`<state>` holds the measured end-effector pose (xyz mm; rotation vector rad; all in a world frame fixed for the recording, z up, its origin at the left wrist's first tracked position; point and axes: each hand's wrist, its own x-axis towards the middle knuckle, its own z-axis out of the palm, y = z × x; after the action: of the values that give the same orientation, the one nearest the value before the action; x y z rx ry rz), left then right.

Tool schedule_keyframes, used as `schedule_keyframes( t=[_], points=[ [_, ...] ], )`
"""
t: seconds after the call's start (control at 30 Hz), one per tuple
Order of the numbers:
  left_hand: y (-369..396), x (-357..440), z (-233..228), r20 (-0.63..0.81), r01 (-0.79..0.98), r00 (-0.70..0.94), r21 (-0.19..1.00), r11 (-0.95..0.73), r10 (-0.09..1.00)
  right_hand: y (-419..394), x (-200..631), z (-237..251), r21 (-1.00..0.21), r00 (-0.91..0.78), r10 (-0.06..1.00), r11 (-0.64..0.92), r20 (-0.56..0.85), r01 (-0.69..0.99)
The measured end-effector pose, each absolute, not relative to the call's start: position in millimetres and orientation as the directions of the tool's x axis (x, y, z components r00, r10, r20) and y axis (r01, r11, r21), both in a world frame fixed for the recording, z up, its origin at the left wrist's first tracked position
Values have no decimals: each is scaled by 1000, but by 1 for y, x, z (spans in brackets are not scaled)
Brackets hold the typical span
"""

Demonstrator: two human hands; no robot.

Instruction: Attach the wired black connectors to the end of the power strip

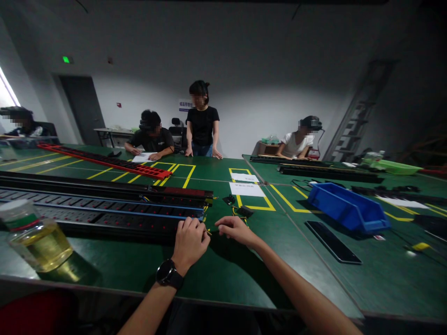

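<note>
My left hand [191, 244], with a black watch [169, 273] on the wrist, is curled at the right end of a long black rail [139, 228] dotted with small red marks. A bit of yellow wire [209, 231] sticks out beside its closed thumb and forefinger. My right hand [237, 230] hovers just to the right, thumb and forefinger a little apart and pointing at the wire. Nothing shows between them. Behind it, a small black connector block [245, 211] with yellow wires lies on the green table [258, 260].
A bottle of yellow liquid [42, 242] stands at left. Red rail [104, 160] lies behind the black ones. To the right are a blue bin [349, 209], a phone [333, 242] and a light green tray [400, 167]. White papers [246, 189] lie mid-table. Several people are across the table.
</note>
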<state>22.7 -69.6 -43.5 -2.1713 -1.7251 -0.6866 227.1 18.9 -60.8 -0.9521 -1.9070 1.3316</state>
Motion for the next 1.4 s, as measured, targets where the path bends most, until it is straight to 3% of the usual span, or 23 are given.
schedule_keyframes(
  t=[0.1, 0.17, 0.3, 0.5, 0.73, 0.93, 1.4],
  points=[
    [-70, 23, -44, 526, 967, 162, 83, -240, 835, 36, 246, -58, -879, -334, 910, 354, 245, 320],
    [-70, 22, -44, 526, 966, 157, 96, -242, 836, 47, 264, -58, -782, -124, 916, 392, 382, 485],
    [-71, 21, -43, 532, 958, 171, 105, -265, 829, 58, 300, -60, -543, 61, 889, 222, 454, 810],
    [-71, 20, -43, 536, 957, 190, 84, -276, 822, 57, 314, -62, -363, 18, 953, 97, 302, 927],
    [-70, 19, -44, 541, 953, 203, 81, -291, 816, 48, 292, -57, -369, -48, 943, 175, 329, 913],
    [-71, 19, -44, 524, 955, 199, 84, -283, 828, 41, 284, -57, -343, -165, 948, 255, 271, 904],
    [-72, 18, -40, 480, 951, 240, 57, -303, 844, 37, 282, -56, -267, -190, 972, 222, 139, 938]
  ],
)
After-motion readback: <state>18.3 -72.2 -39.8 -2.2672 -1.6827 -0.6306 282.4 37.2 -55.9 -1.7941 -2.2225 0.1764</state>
